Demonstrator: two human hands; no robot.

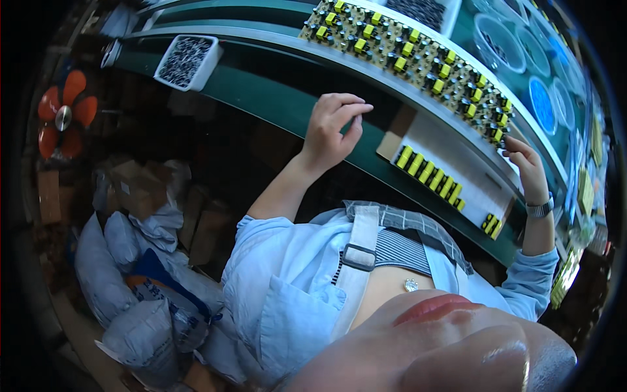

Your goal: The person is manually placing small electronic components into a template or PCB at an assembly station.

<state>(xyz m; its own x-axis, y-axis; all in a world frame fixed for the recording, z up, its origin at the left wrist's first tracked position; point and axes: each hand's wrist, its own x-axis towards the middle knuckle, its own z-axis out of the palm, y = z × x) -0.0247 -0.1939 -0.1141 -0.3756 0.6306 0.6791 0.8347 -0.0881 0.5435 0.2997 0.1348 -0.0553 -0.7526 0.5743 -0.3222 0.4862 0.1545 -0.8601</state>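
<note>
My left hand (334,130) hovers above the green bench, short of the metal rail. Its thumb and fingers draw together at the tips, and whatever may be between them is too small to make out. At the right end of a long circuit board panel (418,55), my right hand (526,171) has its fingers curled in a pinch beside the last parts. Those fingertips are partly hidden, so I cannot tell what they hold. Yellow block-shaped components and small dark and silver parts stand in rows across the panel. Below it, a white tray (450,157) bears a row of yellow-and-black components (431,176).
A white bin of small metal-legged parts (186,62) stands on the bench at left. Another parts bin (424,12) and clear round tubs (499,42) sit beyond the panel. An orange-bladed fan (63,117) and stuffed sacks (140,333) are off to the left.
</note>
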